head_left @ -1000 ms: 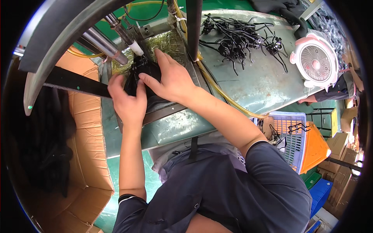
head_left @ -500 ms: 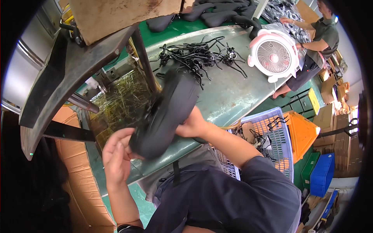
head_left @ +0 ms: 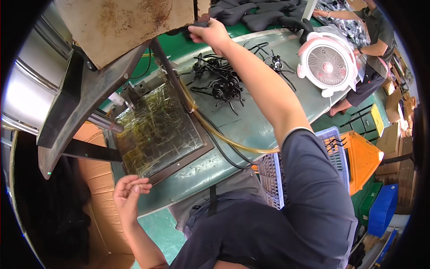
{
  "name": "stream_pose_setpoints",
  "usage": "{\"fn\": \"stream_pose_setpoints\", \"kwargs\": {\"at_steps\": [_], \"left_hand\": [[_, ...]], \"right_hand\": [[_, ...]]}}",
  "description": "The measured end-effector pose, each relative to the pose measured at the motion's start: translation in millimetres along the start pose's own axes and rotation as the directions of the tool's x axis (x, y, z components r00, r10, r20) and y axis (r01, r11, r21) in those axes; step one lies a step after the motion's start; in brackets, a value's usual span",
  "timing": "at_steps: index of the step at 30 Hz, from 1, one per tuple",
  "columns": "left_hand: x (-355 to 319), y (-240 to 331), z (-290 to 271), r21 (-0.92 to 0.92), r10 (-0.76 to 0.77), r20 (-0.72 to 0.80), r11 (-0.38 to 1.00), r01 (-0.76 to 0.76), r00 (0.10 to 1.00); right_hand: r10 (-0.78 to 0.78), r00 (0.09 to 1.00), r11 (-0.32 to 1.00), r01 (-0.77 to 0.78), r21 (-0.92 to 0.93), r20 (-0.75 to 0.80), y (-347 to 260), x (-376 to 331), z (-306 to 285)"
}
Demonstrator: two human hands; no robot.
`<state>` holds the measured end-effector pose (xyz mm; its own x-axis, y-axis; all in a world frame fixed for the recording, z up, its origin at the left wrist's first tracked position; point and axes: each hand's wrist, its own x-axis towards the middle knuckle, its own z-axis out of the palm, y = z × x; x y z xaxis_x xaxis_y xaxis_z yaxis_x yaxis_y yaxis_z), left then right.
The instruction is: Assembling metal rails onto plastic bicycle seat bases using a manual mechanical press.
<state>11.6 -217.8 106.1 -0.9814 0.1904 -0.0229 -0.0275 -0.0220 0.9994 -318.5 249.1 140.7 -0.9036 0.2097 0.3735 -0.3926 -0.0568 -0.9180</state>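
Note:
My right hand (head_left: 211,36) reaches across the table to the far side. Its fingers close round the edge of a black bicycle saddle (head_left: 197,26), mostly hidden behind the rusty press block and my hand. By the near corner of the press plate (head_left: 156,134), which is wrapped in scratched yellowish film, my left hand (head_left: 129,193) hovers with loosely bent fingers and nothing in them. Beneath my right forearm lies a tangled pile of black bent metal rods and clamps (head_left: 224,85). More black saddles (head_left: 264,19) rest at the far end.
At the upper left looms the press block (head_left: 121,27) on its metal frame. A yellow hose (head_left: 224,136) crosses the table. A pink and white fan (head_left: 327,66) stands at the right, near a co-worker (head_left: 380,40). Blue crate (head_left: 271,177) and orange bin (head_left: 362,161) are below.
My right hand has carried the saddle from in front of me to the far side, behind the press block. My left hand has let go of it and dropped slightly.

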Motion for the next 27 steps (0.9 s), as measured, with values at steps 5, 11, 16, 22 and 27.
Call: {"fn": "stream_pose_setpoints", "kwargs": {"at_steps": [5, 11, 16, 22, 27], "left_hand": [[-23.0, 12.6, -62.6, 0.22, 0.121, -0.274, 0.974, -0.06, 0.954], [-89.8, -60.3, -324.2, 0.658, 0.417, -0.685, 0.705, 0.262, 0.597], [-38.2, -75.1, -349.8, 0.724, 0.532, -0.674, 0.339, 0.601, 0.512], [-8.5, -52.9, -322.4, 0.677, 0.514, -0.68, 0.168, 0.717, 0.522], [18.9, -67.4, -340.9, 0.514, 0.348, -0.733, -0.281, 0.811, 0.585]], "right_hand": [[-0.359, 0.925, 0.737, 0.363, -0.57, 0.125, 14.9, -29.6, 50.1], [0.029, 0.911, -0.053, 0.412, -0.91, 0.411, -5.6, -180.5, 31.8], [0.097, 0.903, 0.057, 0.415, -0.908, 0.418, -18.1, -197.0, -15.1], [0.051, 0.888, 0.044, 0.455, -0.889, 0.457, -32.2, -226.9, -29.6], [0.055, 0.915, 0.031, 0.399, -0.917, 0.4, -51.6, -259.4, -40.3]]}}
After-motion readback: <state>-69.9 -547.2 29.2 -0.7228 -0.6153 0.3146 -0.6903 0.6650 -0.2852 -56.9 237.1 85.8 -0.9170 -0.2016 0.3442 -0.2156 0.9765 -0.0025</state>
